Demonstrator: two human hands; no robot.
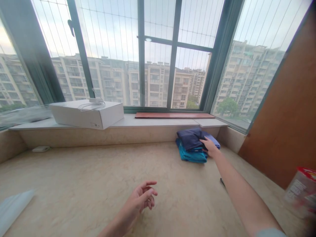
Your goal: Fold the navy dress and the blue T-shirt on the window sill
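Note:
A small stack of folded cloth stands by the ledge at right centre. On top lies a dark navy folded cloth [190, 136]; a bright teal folded cloth [191, 155] is beneath it, and a blue-violet folded cloth [213, 140] shows behind at the right. My right hand [210, 147] reaches to the stack's right side, its fingers closed on the edge of the navy cloth; some fingertips are hidden. My left hand [144, 197] hovers over the stone surface at lower centre, empty, its fingers loosely bent and apart.
A white box [86, 113] with a cable on top sits on the window ledge [153, 122], left of a long reddish board [174, 115]. A small dark object [223, 181] lies beside my right forearm. A red-lidded clear container [302, 187] stands far right; a white sheet [14, 209] lies lower left.

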